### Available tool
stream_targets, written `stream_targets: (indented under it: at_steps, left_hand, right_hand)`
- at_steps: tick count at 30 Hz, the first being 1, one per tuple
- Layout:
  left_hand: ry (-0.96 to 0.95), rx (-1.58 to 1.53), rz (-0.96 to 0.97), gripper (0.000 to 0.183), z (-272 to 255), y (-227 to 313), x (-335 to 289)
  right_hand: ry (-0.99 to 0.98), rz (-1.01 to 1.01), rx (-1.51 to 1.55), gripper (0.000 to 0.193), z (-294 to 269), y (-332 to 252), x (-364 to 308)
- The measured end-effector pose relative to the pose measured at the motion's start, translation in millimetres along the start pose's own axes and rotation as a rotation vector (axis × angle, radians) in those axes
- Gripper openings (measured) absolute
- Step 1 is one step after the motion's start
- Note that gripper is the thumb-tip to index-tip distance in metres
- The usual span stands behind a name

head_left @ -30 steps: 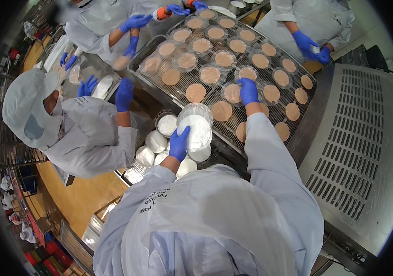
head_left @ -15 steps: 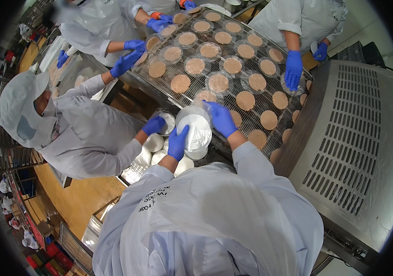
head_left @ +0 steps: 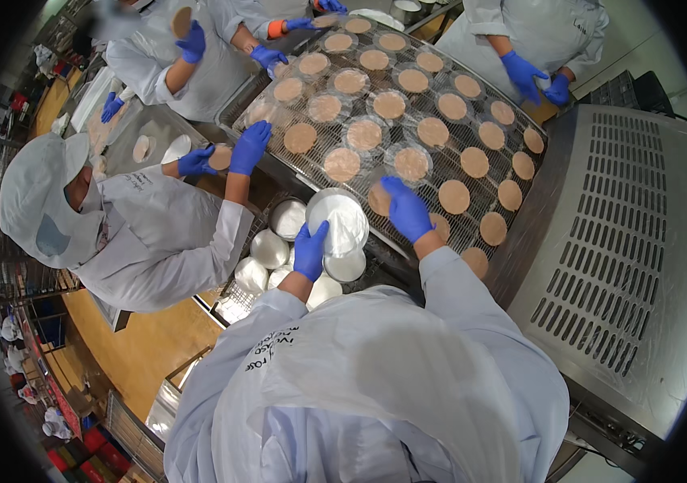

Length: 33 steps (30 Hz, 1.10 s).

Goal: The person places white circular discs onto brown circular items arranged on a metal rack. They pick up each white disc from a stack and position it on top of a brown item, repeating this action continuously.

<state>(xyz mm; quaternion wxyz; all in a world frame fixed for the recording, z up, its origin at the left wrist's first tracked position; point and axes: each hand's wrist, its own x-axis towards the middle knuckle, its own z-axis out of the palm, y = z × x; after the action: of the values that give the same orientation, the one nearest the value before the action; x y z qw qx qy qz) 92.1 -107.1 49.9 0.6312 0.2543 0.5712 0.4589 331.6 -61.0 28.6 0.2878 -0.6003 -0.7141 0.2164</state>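
My left hand (head_left: 309, 251), in a blue glove, is closed on a stack of thin round clear plastic sheets (head_left: 339, 224), held upright beside the mesh belt (head_left: 472, 105). My right hand (head_left: 409, 211), also gloved, reaches over the belt's near edge. Its fingers point at a flat round pinkish-brown patty (head_left: 379, 198), partly covered by the hand and blurred. The fingertips are hard to make out, so I cannot tell whether they pinch anything. Rows of similar patties cover the belt; several, such as one patty (head_left: 409, 164), have clear sheets around their rims.
Below my left hand, several stacks of round sheets (head_left: 269, 248) sit in a crate. A co-worker (head_left: 142, 217) at my left handles a patty. Other gloved workers stand across the belt and at far right. A slotted metal cover (head_left: 605, 241) stands at right.
My right hand has moved right, from beside the sheets to over the belt. The patties have shifted toward the lower right. The left co-worker's hands have drawn back from the belt, one with a patty.
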Motion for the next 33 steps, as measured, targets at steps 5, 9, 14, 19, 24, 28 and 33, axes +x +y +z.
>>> stream_targets:
  at_steps: [5, 9, 14, 19, 24, 28, 33]
  left_hand:
    - [-0.072, -0.128, -0.040, 0.038, 1.6, -0.9, 17.0]
    - [-0.088, -0.085, -0.049, 0.032, 22.7, 10.8, 20.2]
    - [-0.019, -0.016, -0.071, 0.022, 26.9, 28.3, 10.9]
    - [0.012, 0.008, -0.101, 0.020, 20.3, 10.8, 16.2]
    - [-0.010, -0.023, -0.142, 0.019, 22.3, 7.6, 14.8]
    - [-0.046, -0.028, -0.144, 0.020, 33.6, 13.5, 15.1]
    - [0.007, -0.043, -0.109, 0.016, 38.5, 24.8, 9.7]
  right_hand:
    - [-0.370, 0.355, 0.328, 0.029, -17.7, -89.3, 8.4]
    - [0.027, 0.230, 0.272, 0.023, 8.9, -69.4, 30.4]
    - [0.060, 0.301, 0.289, 0.025, -53.4, 24.5, 84.7]
    - [0.498, 0.269, -0.009, 0.026, -103.7, 120.3, 111.5]
    - [0.087, 0.282, -0.078, 0.032, -60.0, 113.3, 91.2]
    - [0.197, -0.101, -0.274, 0.031, -33.3, 90.4, 50.4]
    - [0.205, 0.686, 0.578, 0.039, -102.4, 80.5, 53.8]
